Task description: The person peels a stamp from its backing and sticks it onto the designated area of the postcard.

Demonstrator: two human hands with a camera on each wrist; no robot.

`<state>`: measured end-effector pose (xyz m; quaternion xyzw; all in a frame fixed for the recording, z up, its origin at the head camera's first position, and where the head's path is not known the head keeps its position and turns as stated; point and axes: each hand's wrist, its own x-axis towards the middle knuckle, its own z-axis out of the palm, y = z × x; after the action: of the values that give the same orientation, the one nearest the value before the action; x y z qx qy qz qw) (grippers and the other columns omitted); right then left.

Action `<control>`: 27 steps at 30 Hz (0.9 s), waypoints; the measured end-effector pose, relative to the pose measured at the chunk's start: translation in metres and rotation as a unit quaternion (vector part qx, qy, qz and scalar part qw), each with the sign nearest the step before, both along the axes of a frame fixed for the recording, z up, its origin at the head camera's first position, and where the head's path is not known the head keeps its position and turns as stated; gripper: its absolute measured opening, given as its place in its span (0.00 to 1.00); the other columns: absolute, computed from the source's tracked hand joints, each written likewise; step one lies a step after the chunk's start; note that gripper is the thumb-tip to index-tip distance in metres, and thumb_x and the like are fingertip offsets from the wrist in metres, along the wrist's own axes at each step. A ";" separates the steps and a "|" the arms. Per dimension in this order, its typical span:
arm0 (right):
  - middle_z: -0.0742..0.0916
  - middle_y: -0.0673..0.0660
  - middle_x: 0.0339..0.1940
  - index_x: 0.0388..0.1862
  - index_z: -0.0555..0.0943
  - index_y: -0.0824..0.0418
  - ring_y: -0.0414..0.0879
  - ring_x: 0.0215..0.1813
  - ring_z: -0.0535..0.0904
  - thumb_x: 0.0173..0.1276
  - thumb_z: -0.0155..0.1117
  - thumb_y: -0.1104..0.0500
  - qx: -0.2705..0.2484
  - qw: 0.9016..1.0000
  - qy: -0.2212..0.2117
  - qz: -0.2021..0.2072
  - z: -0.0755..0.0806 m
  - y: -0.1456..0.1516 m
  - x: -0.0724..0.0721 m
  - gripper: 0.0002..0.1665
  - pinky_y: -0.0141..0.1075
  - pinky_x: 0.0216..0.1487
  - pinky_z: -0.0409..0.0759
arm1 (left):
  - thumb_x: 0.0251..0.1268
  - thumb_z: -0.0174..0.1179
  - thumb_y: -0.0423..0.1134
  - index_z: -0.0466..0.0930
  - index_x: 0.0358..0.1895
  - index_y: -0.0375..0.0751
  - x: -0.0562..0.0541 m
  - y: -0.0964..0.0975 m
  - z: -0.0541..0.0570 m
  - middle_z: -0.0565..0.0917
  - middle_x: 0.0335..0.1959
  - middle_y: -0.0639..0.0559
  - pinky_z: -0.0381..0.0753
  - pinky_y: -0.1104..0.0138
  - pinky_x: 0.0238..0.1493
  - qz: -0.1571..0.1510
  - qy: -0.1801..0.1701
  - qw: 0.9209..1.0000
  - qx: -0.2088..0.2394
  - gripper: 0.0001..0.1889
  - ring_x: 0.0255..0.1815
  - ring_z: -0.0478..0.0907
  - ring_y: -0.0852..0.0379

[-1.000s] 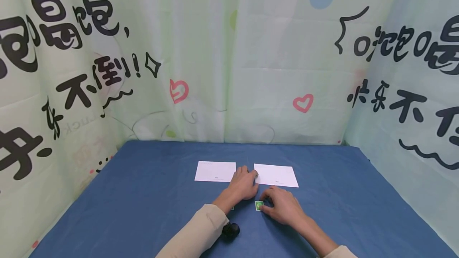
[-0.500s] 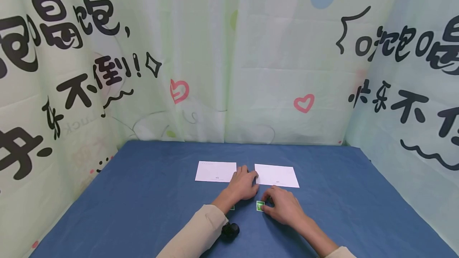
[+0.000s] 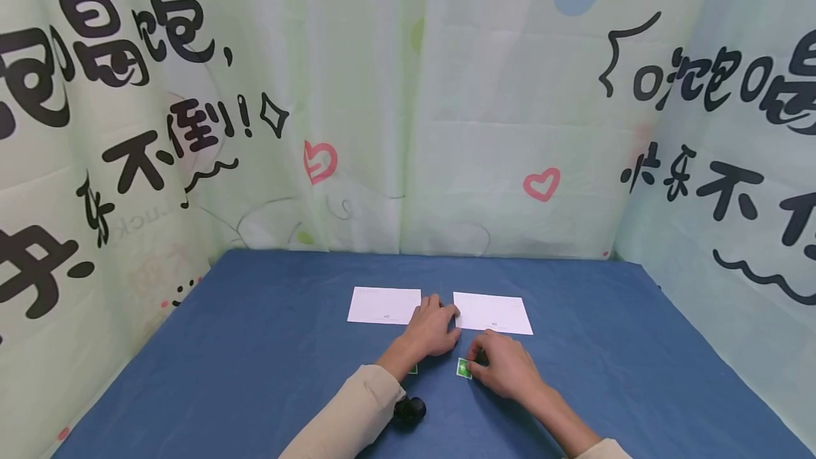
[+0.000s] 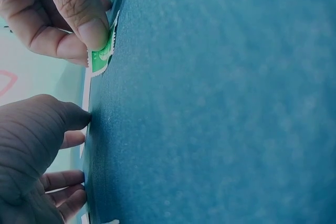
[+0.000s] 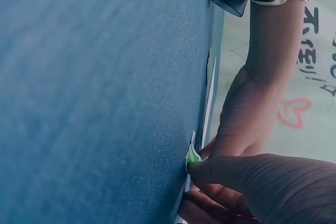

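Observation:
Thumb and fingers of my right hand (image 3: 506, 365) pinch a small green postage stamp (image 3: 463, 368) with a white perforated edge. In the left wrist view that stamp (image 4: 101, 56) is slightly bent and tilted up from the blue cloth. My left hand (image 3: 432, 328) rests on the table with its fingers spread, the fingertips at the left edge of the right white envelope or card (image 3: 494, 314). A second white envelope or card (image 3: 384, 304) lies just left of that hand. Another green-and-white stamp (image 3: 414, 370) shows partly beside my left wrist, mostly hidden by it.
Blue cloth (image 3: 255, 360) covers the table. Light curtains with black lettering (image 3: 357, 91) enclose it at the back and both sides. A black wrist camera (image 3: 410, 411) sits under my left forearm, whose beige sleeve (image 3: 350, 413) crosses the front.
The stamp in my right hand has tilted and shifted very slightly to the right. My left hand and both white sheets stay in place on the cloth.

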<state>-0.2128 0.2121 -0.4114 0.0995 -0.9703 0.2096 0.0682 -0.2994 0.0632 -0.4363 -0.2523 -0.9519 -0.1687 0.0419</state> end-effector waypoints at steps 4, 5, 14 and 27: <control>0.78 0.46 0.22 0.24 0.82 0.53 0.40 0.24 0.70 0.57 0.79 0.62 -0.010 1.000 0.000 -0.002 -0.001 0.001 -0.001 0.12 0.38 0.26 0.70 | 0.74 0.60 0.47 0.82 0.61 0.47 0.000 0.000 -0.002 0.76 0.52 0.44 0.72 0.57 0.60 0.003 0.001 1.000 -0.003 0.18 0.54 0.70 0.49; 0.78 0.46 0.21 0.24 0.82 0.53 0.40 0.23 0.71 0.57 0.79 0.62 -0.014 1.000 0.000 -0.001 -0.001 0.001 -0.002 0.12 0.38 0.26 0.70 | 0.74 0.60 0.47 0.82 0.61 0.47 0.000 0.001 -0.002 0.76 0.52 0.44 0.72 0.57 0.60 0.004 0.001 1.000 -0.002 0.18 0.53 0.70 0.49; 0.81 0.44 0.21 0.23 0.82 0.55 0.35 0.24 0.74 0.58 0.76 0.63 -0.052 0.998 0.002 0.033 0.000 0.007 -0.005 0.11 0.34 0.29 0.74 | 0.73 0.61 0.47 0.81 0.63 0.46 0.001 0.003 -0.004 0.77 0.53 0.44 0.72 0.58 0.60 0.005 -0.009 1.000 0.001 0.19 0.54 0.70 0.50; 0.83 0.44 0.22 0.25 0.83 0.54 0.36 0.27 0.77 0.61 0.75 0.61 -0.066 0.997 0.003 0.049 0.019 0.010 -0.007 0.09 0.35 0.31 0.74 | 0.74 0.59 0.46 0.81 0.64 0.44 -0.001 -0.002 -0.001 0.78 0.52 0.43 0.74 0.56 0.59 0.002 -0.017 0.998 0.053 0.20 0.54 0.72 0.48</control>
<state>-0.2198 0.2217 -0.3927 0.1424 -0.9481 0.2764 0.0672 -0.3003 0.0612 -0.4368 -0.2451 -0.9426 -0.2233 0.0399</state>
